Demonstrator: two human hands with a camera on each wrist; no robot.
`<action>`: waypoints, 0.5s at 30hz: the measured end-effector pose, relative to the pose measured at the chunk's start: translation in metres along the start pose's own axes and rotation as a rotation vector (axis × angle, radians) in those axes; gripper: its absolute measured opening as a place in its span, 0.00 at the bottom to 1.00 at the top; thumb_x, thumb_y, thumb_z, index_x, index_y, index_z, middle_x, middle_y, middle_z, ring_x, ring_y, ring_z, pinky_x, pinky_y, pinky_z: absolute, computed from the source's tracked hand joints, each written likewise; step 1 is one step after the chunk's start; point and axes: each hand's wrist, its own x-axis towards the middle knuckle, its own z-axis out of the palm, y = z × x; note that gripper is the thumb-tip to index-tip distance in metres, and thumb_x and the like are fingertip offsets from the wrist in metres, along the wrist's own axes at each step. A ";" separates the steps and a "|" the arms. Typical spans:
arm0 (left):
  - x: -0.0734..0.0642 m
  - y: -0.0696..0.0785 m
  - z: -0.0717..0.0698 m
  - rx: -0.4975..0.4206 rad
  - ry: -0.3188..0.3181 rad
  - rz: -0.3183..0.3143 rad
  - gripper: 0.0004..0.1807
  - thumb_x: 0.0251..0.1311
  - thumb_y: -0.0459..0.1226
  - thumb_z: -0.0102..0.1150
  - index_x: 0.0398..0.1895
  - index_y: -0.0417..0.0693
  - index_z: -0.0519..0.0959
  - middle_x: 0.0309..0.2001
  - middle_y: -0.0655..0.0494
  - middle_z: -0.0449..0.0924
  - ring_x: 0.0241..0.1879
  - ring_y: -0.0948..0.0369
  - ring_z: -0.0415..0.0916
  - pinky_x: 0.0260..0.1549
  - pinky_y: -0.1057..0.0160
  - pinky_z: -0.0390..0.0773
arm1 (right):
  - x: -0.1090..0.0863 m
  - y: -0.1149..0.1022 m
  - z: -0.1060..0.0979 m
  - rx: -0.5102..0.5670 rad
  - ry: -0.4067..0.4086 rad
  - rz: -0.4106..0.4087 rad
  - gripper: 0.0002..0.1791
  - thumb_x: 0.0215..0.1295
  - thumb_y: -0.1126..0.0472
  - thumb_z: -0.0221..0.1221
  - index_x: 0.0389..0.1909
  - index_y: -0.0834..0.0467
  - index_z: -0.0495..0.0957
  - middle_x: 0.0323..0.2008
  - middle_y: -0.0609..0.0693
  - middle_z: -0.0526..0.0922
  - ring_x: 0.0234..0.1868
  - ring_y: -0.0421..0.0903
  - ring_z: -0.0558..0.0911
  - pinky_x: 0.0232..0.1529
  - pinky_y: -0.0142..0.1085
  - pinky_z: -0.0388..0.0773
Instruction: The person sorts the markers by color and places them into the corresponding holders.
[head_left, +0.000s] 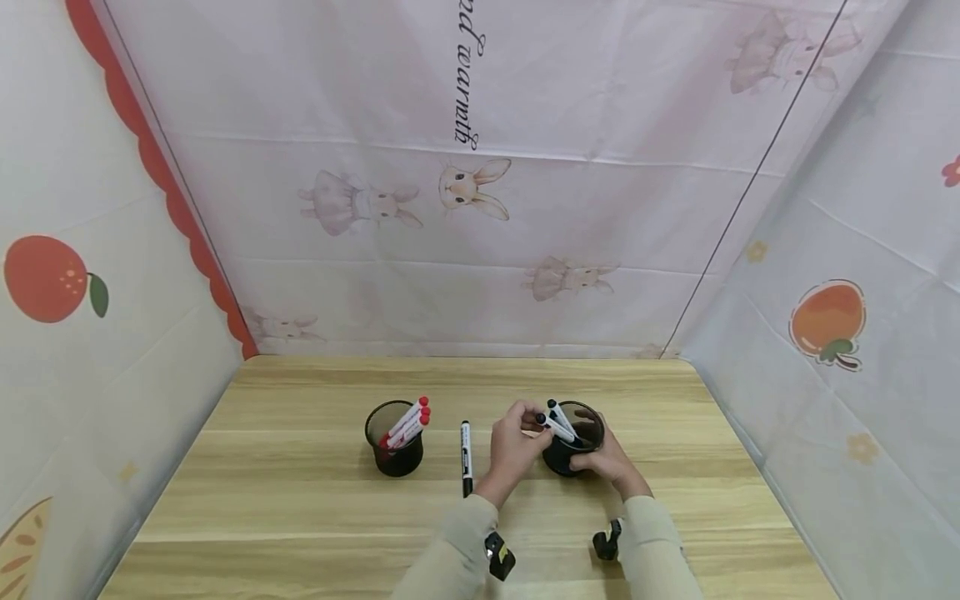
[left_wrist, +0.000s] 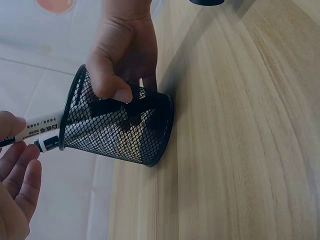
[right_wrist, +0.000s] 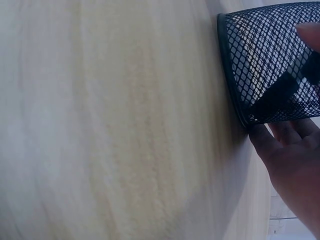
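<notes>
Right of centre on the table, a black mesh pen holder [head_left: 562, 460] stands upright with black-capped markers leaning in it. My right hand [head_left: 609, 462] grips the holder from its right side, thumb across the front of the mesh, as the left wrist view also shows in its right hand [left_wrist: 127, 55]. At the rim, my left hand [head_left: 517, 446] pinches the capped upper end of one white marker [head_left: 557, 428], whose lower part is inside the holder. A second marker [left_wrist: 49, 143] pokes out beside it. The right wrist view catches the holder's mesh wall [right_wrist: 250, 60] and base close up.
To the left stands another black mesh pen holder [head_left: 397, 461] with several red-capped markers [head_left: 408, 425]. Between the two holders a black-capped marker [head_left: 466, 450] lies on the wooden table [head_left: 300, 508]. Printed cloth walls [head_left: 465, 308] enclose the table at the back and sides.
</notes>
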 end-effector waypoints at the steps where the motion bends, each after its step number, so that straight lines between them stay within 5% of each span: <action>1: 0.000 0.000 0.000 -0.002 -0.005 -0.001 0.15 0.44 0.27 0.70 0.37 0.40 0.77 0.30 0.57 0.80 0.29 0.64 0.78 0.26 0.67 0.78 | -0.001 -0.003 0.001 0.001 0.000 0.001 0.49 0.34 0.80 0.65 0.64 0.67 0.56 0.54 0.70 0.69 0.55 0.63 0.68 0.55 0.49 0.62; 15: -0.002 0.004 0.005 0.028 -0.068 -0.019 0.09 0.48 0.29 0.67 0.33 0.43 0.79 0.30 0.58 0.81 0.29 0.66 0.77 0.30 0.69 0.78 | -0.003 -0.004 0.002 0.000 -0.010 -0.008 0.49 0.35 0.81 0.64 0.64 0.67 0.55 0.54 0.69 0.69 0.53 0.62 0.70 0.51 0.39 0.68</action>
